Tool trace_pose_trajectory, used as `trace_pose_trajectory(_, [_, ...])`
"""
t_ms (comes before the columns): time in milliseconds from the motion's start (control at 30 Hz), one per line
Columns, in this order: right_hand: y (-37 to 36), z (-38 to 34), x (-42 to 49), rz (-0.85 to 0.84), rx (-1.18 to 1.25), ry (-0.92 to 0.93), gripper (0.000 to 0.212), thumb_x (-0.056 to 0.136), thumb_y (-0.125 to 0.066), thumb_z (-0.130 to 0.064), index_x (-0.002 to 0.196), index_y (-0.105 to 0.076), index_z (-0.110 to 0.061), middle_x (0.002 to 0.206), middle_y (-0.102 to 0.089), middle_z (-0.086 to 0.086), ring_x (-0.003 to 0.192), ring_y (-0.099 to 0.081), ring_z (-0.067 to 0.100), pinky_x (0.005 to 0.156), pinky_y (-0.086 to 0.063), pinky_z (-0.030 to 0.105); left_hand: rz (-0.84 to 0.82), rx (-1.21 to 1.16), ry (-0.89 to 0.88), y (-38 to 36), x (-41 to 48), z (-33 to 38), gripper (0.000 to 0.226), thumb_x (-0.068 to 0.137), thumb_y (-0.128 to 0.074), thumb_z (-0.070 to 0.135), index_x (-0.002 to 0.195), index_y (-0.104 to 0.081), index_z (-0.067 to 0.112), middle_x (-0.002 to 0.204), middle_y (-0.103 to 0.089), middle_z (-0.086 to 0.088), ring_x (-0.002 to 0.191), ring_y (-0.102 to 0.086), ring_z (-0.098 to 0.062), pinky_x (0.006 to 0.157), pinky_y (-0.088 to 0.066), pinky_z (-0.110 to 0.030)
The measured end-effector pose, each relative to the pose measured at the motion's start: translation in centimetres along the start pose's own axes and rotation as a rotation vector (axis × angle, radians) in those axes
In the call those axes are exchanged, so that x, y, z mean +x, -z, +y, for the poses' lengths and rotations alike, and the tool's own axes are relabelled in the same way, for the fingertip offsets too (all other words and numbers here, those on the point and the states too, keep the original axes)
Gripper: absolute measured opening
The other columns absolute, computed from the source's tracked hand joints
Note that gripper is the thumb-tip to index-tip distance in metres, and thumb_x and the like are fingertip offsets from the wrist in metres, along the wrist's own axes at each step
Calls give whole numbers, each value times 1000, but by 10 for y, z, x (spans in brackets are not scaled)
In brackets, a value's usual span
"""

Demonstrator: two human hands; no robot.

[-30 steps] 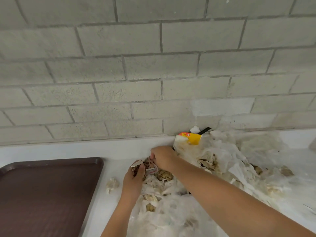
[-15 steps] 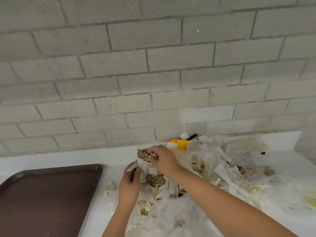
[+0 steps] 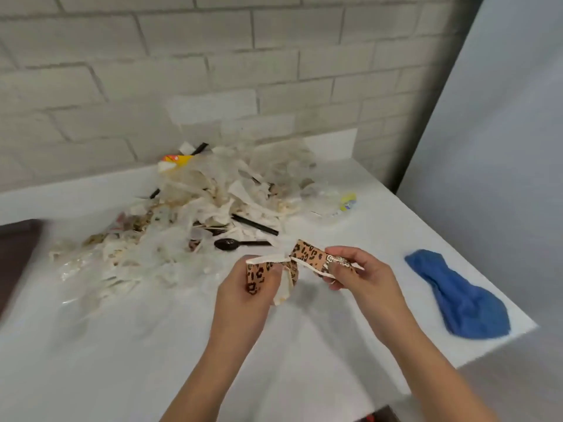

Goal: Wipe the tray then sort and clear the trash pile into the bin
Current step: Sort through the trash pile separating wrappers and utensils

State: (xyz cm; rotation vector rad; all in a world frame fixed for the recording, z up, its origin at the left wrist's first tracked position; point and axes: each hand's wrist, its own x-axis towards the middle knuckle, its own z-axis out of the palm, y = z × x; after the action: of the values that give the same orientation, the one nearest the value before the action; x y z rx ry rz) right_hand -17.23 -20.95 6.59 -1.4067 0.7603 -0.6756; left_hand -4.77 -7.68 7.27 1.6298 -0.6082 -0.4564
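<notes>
Your left hand [image 3: 243, 287] and right hand [image 3: 362, 275] each pinch one end of the leopard-print paper [image 3: 307, 254] above the tabletop [image 3: 152, 345], its long axis running left to right between them. The trash pile [image 3: 213, 208] lies just beyond, toward the far edge, nearer your left hand; no bin shows.

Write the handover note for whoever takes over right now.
Left hand grips one end of the leopard-print paper scrap; right hand pinches the other end.
Trash pile lies against the wall; tray at the left edge, mostly cut off; blue cloth lies to the right.
Done: one scrap lifted out; wiping cannot be confirmed.
To do: bin this scrap, then the pile. Bin not in view.
</notes>
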Motion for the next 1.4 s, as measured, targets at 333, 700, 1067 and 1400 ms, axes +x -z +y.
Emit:
trace_pose_trajectory(333, [195,81,-132,301,-59,-215,12,87,-62,-5,90,-71,-12,85,-70,12,59,-60,7,55,-49,16,-378,145,155,-158,-150,-40,7,84,-66,27,88,-62,30,81,-71,14,76,-67,0,69,-53,-20])
trace_pose_trajectory(700, [254,232,-156,86,-800,-435,33,90,-62,-29,121,-60,-19,127,-50,5,102,-58,16,75,-42,14,-501,522,546,-259,-177,-190,41,80,-67,45,105,-60,14,99,-70,-2,87,-66,-16,78,-56,-35])
trace_pose_trajectory(1067, [223,216,-140,-48,-843,-243,45,90,-59,-31,133,-49,-22,134,-45,-1,92,-61,12,80,-52,29,-522,315,428,-240,-172,-154,33,89,-62,31,120,-59,19,120,-62,3,106,-57,-8,92,-44,-20])
trace_pose_trajectory(1400, [109,68,-85,-61,-246,243,22,89,-60,-16,95,-67,-36,80,-64,-13,64,-59,19,61,-51,27,144,-200,11,-129,-114,-10,17,92,-52,2,98,-65,12,74,-68,-6,67,-64,-19,64,-53,-22])
